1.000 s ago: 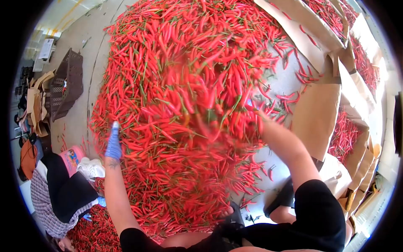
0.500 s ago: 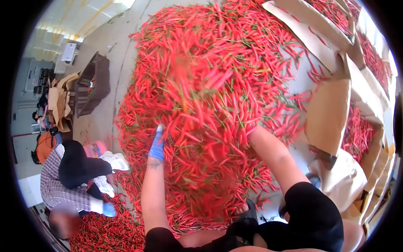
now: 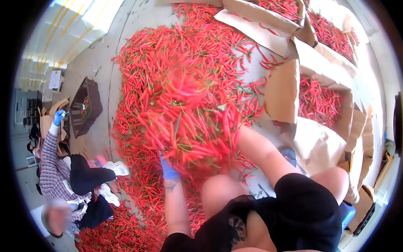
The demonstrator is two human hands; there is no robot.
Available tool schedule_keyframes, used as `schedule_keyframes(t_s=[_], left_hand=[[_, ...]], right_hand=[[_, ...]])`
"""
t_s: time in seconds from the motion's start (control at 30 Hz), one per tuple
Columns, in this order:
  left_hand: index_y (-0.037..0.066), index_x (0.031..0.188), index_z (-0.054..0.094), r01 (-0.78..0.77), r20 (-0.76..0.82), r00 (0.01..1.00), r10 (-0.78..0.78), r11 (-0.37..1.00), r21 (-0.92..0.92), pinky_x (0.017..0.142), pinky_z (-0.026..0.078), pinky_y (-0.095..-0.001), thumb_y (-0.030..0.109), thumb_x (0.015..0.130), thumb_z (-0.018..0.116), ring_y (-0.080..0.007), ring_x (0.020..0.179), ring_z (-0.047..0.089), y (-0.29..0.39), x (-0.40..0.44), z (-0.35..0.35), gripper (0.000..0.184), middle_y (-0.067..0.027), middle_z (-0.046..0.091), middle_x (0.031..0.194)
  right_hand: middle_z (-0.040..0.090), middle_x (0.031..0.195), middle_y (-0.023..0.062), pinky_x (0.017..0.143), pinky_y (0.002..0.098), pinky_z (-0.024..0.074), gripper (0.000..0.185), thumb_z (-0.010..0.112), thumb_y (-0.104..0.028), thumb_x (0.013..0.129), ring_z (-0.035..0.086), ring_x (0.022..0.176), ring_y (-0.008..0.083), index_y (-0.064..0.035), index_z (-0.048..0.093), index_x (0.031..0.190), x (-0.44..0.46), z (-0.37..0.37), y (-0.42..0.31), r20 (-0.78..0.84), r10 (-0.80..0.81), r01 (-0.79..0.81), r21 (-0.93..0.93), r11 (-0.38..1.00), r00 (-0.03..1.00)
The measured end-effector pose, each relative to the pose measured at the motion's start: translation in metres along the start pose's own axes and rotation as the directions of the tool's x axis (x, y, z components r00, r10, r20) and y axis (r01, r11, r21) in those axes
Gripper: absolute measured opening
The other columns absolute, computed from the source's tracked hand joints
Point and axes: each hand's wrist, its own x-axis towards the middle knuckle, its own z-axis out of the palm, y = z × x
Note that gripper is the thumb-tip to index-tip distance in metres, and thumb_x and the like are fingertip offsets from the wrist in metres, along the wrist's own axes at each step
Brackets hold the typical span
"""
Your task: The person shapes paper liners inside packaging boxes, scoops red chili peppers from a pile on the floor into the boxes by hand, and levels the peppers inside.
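Note:
Between my two hands I hold a big heap of red chili peppers [image 3: 191, 126] with green stems, lifted above the pile and partly blurred by motion. My left hand [image 3: 168, 166], in a blue glove, supports the heap from its left underside; its fingers are buried in the peppers. On the other side, my right forearm [image 3: 262, 153] runs up to the heap, and the right hand itself is hidden among the peppers. Below and beyond spreads a large pile of loose chili peppers [image 3: 142, 54] on the floor.
Open cardboard boxes [image 3: 282, 90] lined with paper and holding chilies stand at the right. A brown plastic crate [image 3: 89, 105] is at the left. A co-worker [image 3: 56, 168] sits at the left by the pile, one blue-gloved hand raised holding something small.
The heap of chilies between my hands has risen and come nearer to me. My view has shifted, bringing more boxes in. The co-worker has raised a gloved hand from the pile.

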Motion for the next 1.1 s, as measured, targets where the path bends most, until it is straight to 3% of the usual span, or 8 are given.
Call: schedule_keyframes(t_s=[0.13,0.23,0.33,0.53,0.77,0.93,1.03,1.1], left_hand=[[0.013,0.13,0.042,0.159,0.574,0.819,-0.014,0.966,-0.204,0.076,0.05,-0.033,0.057,0.084,0.048,-0.0203,0.095,0.056,0.002,0.005,-0.001,0.064,-0.0073,0.057,0.113],[0.019,0.117,0.057,0.344,0.592,0.806,0.0,0.814,-0.468,0.08,0.05,-0.0385,0.063,0.083,0.045,-0.0201,0.098,0.055,-0.005,-0.015,0.046,0.057,-0.0056,0.057,0.113],[0.022,0.104,0.06,0.04,0.396,0.918,0.033,0.984,-0.173,0.091,0.041,-0.0558,0.063,0.082,0.046,-0.0302,0.097,0.055,-0.015,-0.017,0.099,0.049,-0.0053,0.059,0.105],[0.016,0.115,0.056,0.168,0.629,0.756,-0.183,0.982,0.084,0.096,0.032,-0.0623,0.059,0.083,0.044,-0.0297,0.096,0.057,-0.076,-0.026,0.299,0.055,-0.007,0.06,0.104],[0.017,0.116,0.054,0.371,0.521,0.739,-0.426,0.904,0.213,0.09,0.034,-0.0656,0.046,0.084,0.05,-0.0304,0.098,0.055,-0.249,0.001,0.435,0.044,-0.0051,0.059,0.106],[0.017,0.117,0.053,0.534,-0.039,0.832,-0.554,0.777,0.333,0.086,0.034,-0.068,0.037,0.084,0.054,-0.0308,0.099,0.054,-0.367,0.057,0.419,0.038,-0.0038,0.059,0.107],[0.018,0.125,0.048,0.442,-0.374,0.885,-0.275,0.749,0.494,0.086,0.033,-0.0698,0.03,0.085,0.054,-0.0304,0.099,0.053,-0.374,0.05,0.391,0.042,-0.0022,0.056,0.112],[0.013,0.125,0.046,-0.001,-0.039,0.999,0.037,0.745,0.667,0.089,0.041,-0.048,0.01,0.085,0.054,-0.0223,0.099,0.049,-0.377,0.037,0.367,0.041,-0.007,0.049,0.114]], right_hand=[[0.063,0.108,0.0105,0.086,0.0401,0.0496,0.052,0.054,-0.048,0.084,0.061,0.096,0.0249,-0.0079,0.056,0.117,-0.024,-0.003,-0.028,0.06,-0.056,0.053,0.056,0.997,0.997],[0.063,0.108,0.0106,0.086,0.0402,0.0496,0.051,0.054,-0.047,0.084,0.061,0.096,0.025,-0.0078,0.056,0.117,-0.044,-0.015,-0.064,0.132,-0.113,0.102,0.09,0.991,0.985],[0.063,0.107,0.0107,0.086,0.0404,0.0495,0.051,0.054,-0.046,0.084,0.061,0.096,0.0251,-0.0077,0.056,0.117,-0.081,-0.044,-0.111,0.185,-0.174,0.154,0.118,0.981,0.967],[0.063,0.107,0.0109,0.086,0.0407,0.0495,0.05,0.054,-0.045,0.085,0.06,0.097,0.0253,-0.0075,0.056,0.117,-0.194,-0.153,-0.211,0.163,-0.318,0.296,0.15,0.943,0.934],[0.063,0.106,0.0112,0.087,0.0411,0.0495,0.048,0.054,-0.044,0.085,0.06,0.097,0.0255,-0.0073,0.056,0.117,-0.311,-0.33,-0.27,0.018,-0.451,0.423,0.314,0.85,0.892],[0.063,0.106,0.0113,0.087,0.0413,0.0495,0.047,0.054,-0.043,0.086,0.06,0.097,0.0256,-0.0071,0.057,0.117,-0.307,-0.402,-0.258,0.04,-0.469,0.398,0.471,0.788,0.882],[0.064,0.106,0.0114,0.087,0.0415,0.0495,0.047,0.053,-0.042,0.086,0.06,0.097,0.0257,-0.007,0.057,0.117,-0.273,-0.428,-0.249,0.075,-0.445,0.338,0.542,0.769,0.892],[0.063,0.106,0.0118,0.087,0.0414,0.0497,0.045,0.053,-0.04,0.086,0.06,0.097,0.0257,-0.0066,0.056,0.116,-0.248,-0.45,-0.24,0.087,-0.447,0.321,0.575,0.753,0.89]])
